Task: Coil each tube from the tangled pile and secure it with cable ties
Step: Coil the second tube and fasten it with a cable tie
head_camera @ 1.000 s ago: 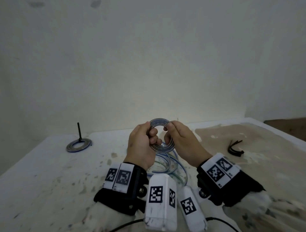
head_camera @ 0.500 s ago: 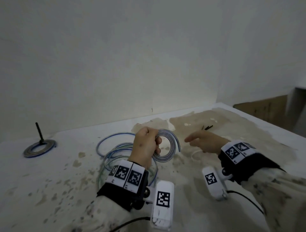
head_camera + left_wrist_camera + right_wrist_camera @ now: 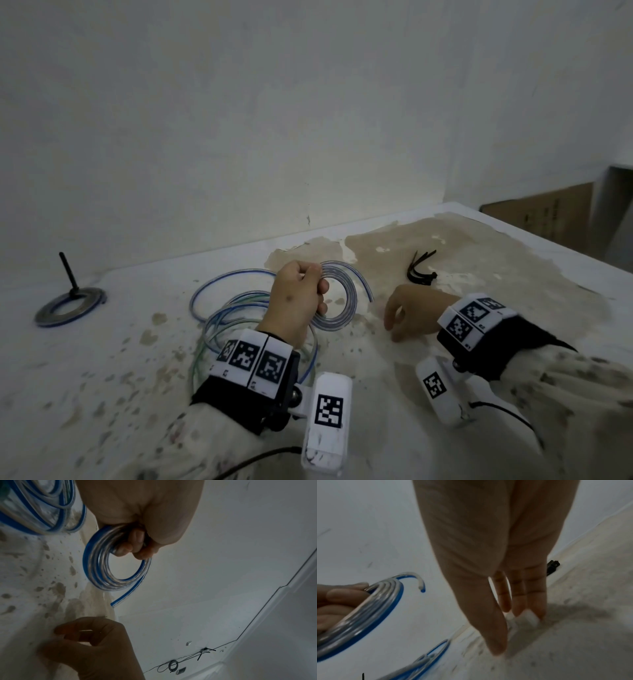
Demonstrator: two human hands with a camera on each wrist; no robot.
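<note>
**L hand grips coil, R hand spread on table**

Writing: no brand or readable text anywhere. Only black-and-white square code tags [image 3: 254,359] on the wrist bands and cam housings; head view shows approx 3 on the L band, 1 on the L housing, 3 on the R band, 1 on the R housing. A brown box [image 3: 544,219] at 2 o'clock has faint print, too blurred to read.

Counts: 1 coil in hand, 1 finished coil, 1 loose pile, 1 bundle of ties.

L hand [image 3: 297,301], centre of the head view, has its fingers curled round the coil [image 3: 342,301], clear tube w/ a blue stripe, several turns, held up off the table. Free tube end [image 3: 114,605] sticks out past the coil, unsecured.

R hand [image 3: 412,308] at 3 o'clock of the coil, apart from it. Fingers [image 3: 496,639] straight, spread, tips down on the table [image 3: 102,377], holding nothing. A small whitish patch [image 3: 524,618] sits by the fingertips; can't tell what it is.

Pile [image 3: 226,315] of loose blue and greenish tube loops lies on the table at 8 o'clock of the L hand, partly under the wrist.

Ties [image 3: 420,270], black, bunched, exact no. unclear, lie at 1 o'clock of the R hand, near it but not touching.

Finished coil [image 3: 70,305] lies flat far off at 9 o'clock, w/ a black tie tail [image 3: 67,274] standing up from it.

Table white, w/ a big tan stain under the ties and R hand.
</note>
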